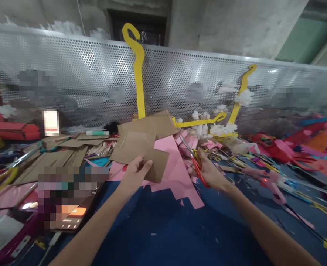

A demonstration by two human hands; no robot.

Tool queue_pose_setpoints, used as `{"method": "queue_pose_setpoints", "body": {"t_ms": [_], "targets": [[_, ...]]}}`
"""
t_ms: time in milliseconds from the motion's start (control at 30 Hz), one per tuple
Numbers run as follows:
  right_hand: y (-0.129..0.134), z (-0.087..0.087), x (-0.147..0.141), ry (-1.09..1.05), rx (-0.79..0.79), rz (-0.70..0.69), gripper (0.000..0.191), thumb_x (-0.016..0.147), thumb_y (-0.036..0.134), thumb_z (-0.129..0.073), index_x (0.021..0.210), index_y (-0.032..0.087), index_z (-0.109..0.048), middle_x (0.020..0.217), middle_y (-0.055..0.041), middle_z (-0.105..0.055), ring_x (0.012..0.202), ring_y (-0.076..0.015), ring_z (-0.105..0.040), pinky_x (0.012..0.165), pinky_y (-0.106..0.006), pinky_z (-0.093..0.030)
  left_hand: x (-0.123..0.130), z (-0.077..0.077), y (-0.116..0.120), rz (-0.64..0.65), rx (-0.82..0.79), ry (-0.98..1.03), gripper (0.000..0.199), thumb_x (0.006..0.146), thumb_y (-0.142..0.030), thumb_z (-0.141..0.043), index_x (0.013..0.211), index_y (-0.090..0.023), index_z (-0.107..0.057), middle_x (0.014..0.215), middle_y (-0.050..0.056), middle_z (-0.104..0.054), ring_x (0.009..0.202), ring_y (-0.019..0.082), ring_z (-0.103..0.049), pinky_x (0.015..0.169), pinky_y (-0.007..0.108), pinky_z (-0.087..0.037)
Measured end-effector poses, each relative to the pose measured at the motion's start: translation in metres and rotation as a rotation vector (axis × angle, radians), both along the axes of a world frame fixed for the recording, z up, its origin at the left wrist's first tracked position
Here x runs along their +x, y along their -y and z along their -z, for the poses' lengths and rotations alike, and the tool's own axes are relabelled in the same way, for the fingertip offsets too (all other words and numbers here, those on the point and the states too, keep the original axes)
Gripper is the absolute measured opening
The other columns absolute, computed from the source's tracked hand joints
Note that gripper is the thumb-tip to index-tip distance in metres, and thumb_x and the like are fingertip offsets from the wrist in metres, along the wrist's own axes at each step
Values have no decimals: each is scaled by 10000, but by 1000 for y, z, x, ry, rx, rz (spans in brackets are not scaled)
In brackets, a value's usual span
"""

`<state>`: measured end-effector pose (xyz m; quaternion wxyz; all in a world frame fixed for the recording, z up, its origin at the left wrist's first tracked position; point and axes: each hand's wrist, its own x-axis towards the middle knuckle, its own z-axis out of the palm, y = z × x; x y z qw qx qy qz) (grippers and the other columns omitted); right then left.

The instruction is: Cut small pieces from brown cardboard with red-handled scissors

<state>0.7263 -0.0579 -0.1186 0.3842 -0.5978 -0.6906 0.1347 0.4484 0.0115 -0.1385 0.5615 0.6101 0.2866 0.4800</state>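
My left hand (137,175) pinches a small square of brown cardboard (159,166) between thumb and fingers. Behind that square are larger cardboard pieces (135,142), overlapping a pink paper sheet (177,173) with a stepped, cut edge. My right hand (210,171) has its fingers around the handles of red scissors (198,168), whose blades point up and to the left, over pink scraps (187,142). The scissors are apart from the small square.
Yellow hook-shaped pieces (139,74) stand against a perforated metal panel (169,74). A pink glue gun (271,181) lies at right with its cord. Cardboard strips (55,162), a phone (77,212) and a purple object (19,240) are at left.
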Motion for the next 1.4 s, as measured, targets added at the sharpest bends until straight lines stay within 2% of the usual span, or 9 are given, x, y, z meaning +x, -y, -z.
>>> {"method": "queue_pose_setpoints", "body": {"t_ms": [100,167,400,567,867,1033,1200,1267,1400], "targets": [[3,10,1,306,56,65,469,718,446,-739,1055,209,-514,1073,-95,-588,993,-275,-571,849,-370,-469,-7,-7,-1,-10,58,-55,331,872,-398,-644,1133,-197,-671,1152,95,-712,1063,264,-651,943,383,-507],[6,12,2,403,48,72,417,744,401,-706,1069,215,-524,1133,-121,-593,1058,-304,-570,886,-387,-460,-12,-11,-3,-29,101,-119,311,878,-370,-630,1130,-194,-679,1152,96,-707,1080,270,-643,948,375,-502],[15,9,-5,417,66,53,355,761,338,-659,1063,229,-509,1110,-121,-610,1016,-304,-585,852,-394,-462,-13,-10,-2,27,145,-207,295,921,-338,-569,1170,-219,-670,1104,93,-701,1045,276,-640,930,417,-506],[20,5,-12,375,59,19,350,775,353,-685,1056,230,-516,1118,-109,-612,1000,-292,-593,848,-391,-471,-8,-6,4,34,161,-234,263,913,-355,-584,1107,-220,-699,946,88,-705,955,286,-652,846,438,-541],[24,3,-13,333,55,-4,283,801,278,-645,1049,238,-514,1099,-91,-618,1017,-270,-603,850,-361,-477,-9,-12,6,59,178,-274,249,925,-367,-573,1083,-210,-683,1024,75,-708,982,272,-639,865,388,-520],[24,2,-14,331,61,-14,246,801,307,-667,988,234,-524,1064,-81,-615,963,-251,-596,814,-346,-475,-8,-13,8,58,156,-283,275,915,-363,-578,1125,-223,-690,1039,78,-713,983,273,-639,877,395,-515],[25,3,-15,317,53,-13,271,791,317,-689,993,229,-531,1051,-75,-621,936,-236,-590,781,-329,-468,-9,-12,9,60,203,-310,266,942,-357,-546,1133,-229,-680,1051,71,-707,991,261,-634,872,386,-509],[25,3,-15,312,24,-2,285,788,329,-691,1000,229,-528,1014,-65,-630,897,-223,-592,750,-317,-464,-9,-12,9,63,200,-315,272,941,-356,-546,1142,-233,-681,1063,71,-708,992,262,-633,867,388,-508],[26,4,-13,334,-11,21,256,782,369,-689,906,236,-508,804,-3,-616,691,-170,-557,631,-280,-422,-8,-13,8,78,176,-291,295,933,-359,-558,1163,-225,-685,1088,84,-710,991,272,-639,864,398,-513]]}}
